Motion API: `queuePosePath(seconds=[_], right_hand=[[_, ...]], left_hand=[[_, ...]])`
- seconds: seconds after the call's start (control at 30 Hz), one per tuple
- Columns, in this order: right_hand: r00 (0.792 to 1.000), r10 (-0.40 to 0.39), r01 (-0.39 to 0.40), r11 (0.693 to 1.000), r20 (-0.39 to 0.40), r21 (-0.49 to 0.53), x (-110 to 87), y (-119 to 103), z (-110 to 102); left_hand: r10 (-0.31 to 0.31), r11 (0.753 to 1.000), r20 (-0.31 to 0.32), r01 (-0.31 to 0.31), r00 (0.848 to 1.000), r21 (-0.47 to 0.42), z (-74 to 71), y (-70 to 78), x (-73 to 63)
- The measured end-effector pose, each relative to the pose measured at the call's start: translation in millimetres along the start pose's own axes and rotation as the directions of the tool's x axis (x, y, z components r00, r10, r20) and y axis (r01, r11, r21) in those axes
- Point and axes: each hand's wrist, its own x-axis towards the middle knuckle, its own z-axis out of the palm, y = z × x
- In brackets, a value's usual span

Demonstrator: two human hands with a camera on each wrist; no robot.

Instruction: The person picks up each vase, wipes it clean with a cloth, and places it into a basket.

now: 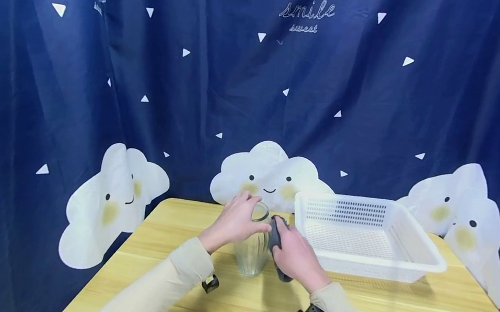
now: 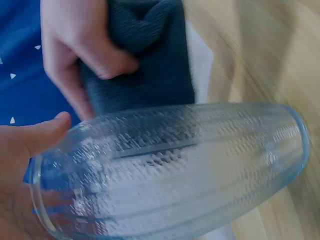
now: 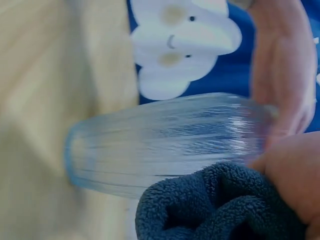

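Note:
A clear ribbed glass vase (image 1: 250, 256) stands on the wooden table, its base near the tabletop. My left hand (image 1: 235, 221) grips it around the upper part, thumb on the near side and fingers behind. In my right hand (image 1: 299, 256) is a dark grey-blue towel (image 1: 275, 236), bunched and hanging down along the vase's right side. The left wrist view shows the towel (image 2: 150, 75) right beside the glass, with the right thumb pressing its folds. From the right wrist, the towel's looped folds (image 3: 200, 205) partly cover the vase (image 3: 165, 145).
A white plastic basket (image 1: 369, 260) with slotted walls sits to the right of my right hand. The wooden table (image 1: 148, 248) extends to both sides. Behind it hangs a navy curtain (image 1: 220, 94) with clouds and triangles.

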Motion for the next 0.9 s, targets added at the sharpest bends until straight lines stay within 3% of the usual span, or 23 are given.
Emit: queuePosePath(seconds=[0.13, 0.3, 0.43, 0.73, 0.9], right_hand=[[0.995, -0.052, 0.051, 0.998, -0.084, -0.023, 4.7, -8.7, -19.3], [0.995, -0.068, 0.062, 0.995, -0.078, -0.08, 9.7, -14.7, -24.0], [0.999, -0.029, 0.026, 0.993, -0.026, -0.116, 11.5, -10.1, -12.2], [0.997, 0.037, -0.031, 0.995, 0.064, -0.092, 4.7, 10.3, 25.6], [0.993, 0.051, -0.032, 0.985, 0.108, -0.167, -5.4, 17.1, 48.5]], left_hand=[[0.011, 0.999, 0.07, -0.008, 0.997, -0.053, -3.1, 2.5, 3.6], [0.034, 0.991, 0.102, -0.02, 0.994, -0.132, -0.6, -1.9, 7.9], [0.057, 0.986, 0.1, -0.041, 0.993, -0.161, 0.9, -4.6, 9.0], [0.075, 0.985, 0.051, -0.066, 0.996, -0.157, 2.8, -3.1, 6.6], [0.085, 0.985, 0.024, -0.08, 0.996, -0.151, 5.9, -3.5, 5.0]])
